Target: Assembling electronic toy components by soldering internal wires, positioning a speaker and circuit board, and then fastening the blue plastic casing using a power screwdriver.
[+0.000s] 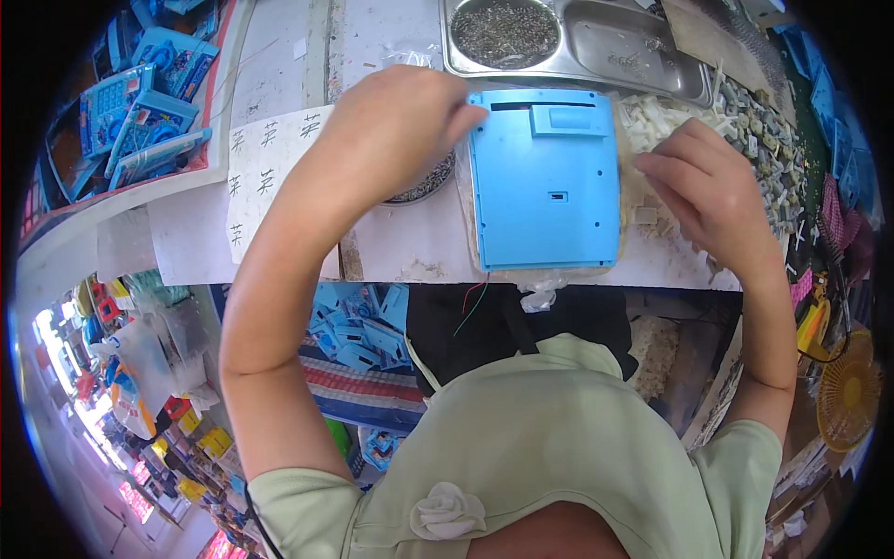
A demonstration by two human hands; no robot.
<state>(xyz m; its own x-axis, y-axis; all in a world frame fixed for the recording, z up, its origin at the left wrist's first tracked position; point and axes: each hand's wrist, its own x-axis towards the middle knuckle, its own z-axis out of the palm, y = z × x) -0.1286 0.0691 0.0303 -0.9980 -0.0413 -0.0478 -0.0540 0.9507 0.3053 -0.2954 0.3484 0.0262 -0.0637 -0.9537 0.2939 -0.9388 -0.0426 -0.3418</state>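
Note:
A light blue plastic case (540,200) lies flat on the bench in front of me, its back up, with a slot and a raised block near the far edge. Red and green wires (477,303) hang from its near edge. My left hand (405,116) is at the case's far left corner; its fingers are partly hidden and blurred. Whether it touches the case I cannot tell. To the right of the case, my right hand (703,186) hovers by small white plastic parts (666,116), fingers curled together; anything in them is too small to make out.
A metal tray (615,47) with small screws (503,35) stands at the back. Behind my left wrist sits a round dish (424,186). A marked paper sheet (270,177) lies left. Blue cases (149,102) fill a box at far left; small parts (754,140) are heaped right.

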